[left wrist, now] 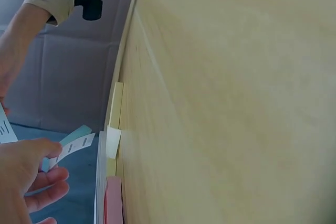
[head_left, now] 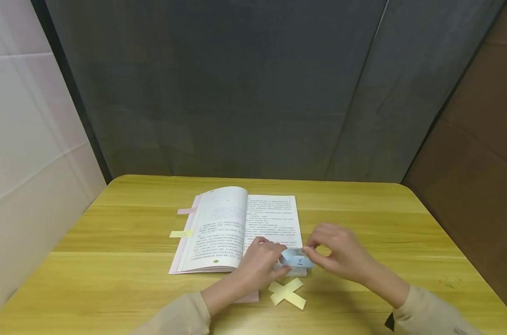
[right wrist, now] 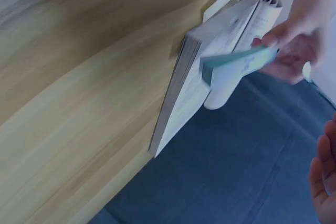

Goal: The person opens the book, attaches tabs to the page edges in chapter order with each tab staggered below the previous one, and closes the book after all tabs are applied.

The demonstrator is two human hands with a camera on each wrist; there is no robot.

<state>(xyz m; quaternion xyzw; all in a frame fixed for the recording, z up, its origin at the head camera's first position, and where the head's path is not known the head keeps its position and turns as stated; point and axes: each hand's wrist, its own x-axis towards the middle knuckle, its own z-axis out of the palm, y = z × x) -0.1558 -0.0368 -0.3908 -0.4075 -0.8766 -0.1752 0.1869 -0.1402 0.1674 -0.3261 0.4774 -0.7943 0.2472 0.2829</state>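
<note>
My left hand [head_left: 263, 260] pinches a folded blue sticky note [head_left: 297, 261] with dark writing, over the lower edge of an open book [head_left: 274, 218]. From the right, my right hand [head_left: 341, 251] brings thumb and forefinger together at the note's far end. In the left wrist view, a marked pale blue piece [left wrist: 6, 128] lies right below the right hand's fingers, while the left hand [left wrist: 31, 174] holds another blue-and-white end. The right wrist view shows the bent blue note [right wrist: 236, 65] in the left hand; the right hand [right wrist: 326, 166] is partly cut off.
Two crossed yellow strips [head_left: 287, 292] lie on the wooden table [head_left: 111, 279] in front of the book. A pink tab [head_left: 186, 211] and a yellow tab [head_left: 181, 234] stick out from its left side. Another pink piece [head_left: 248, 297] shows beside the left wrist.
</note>
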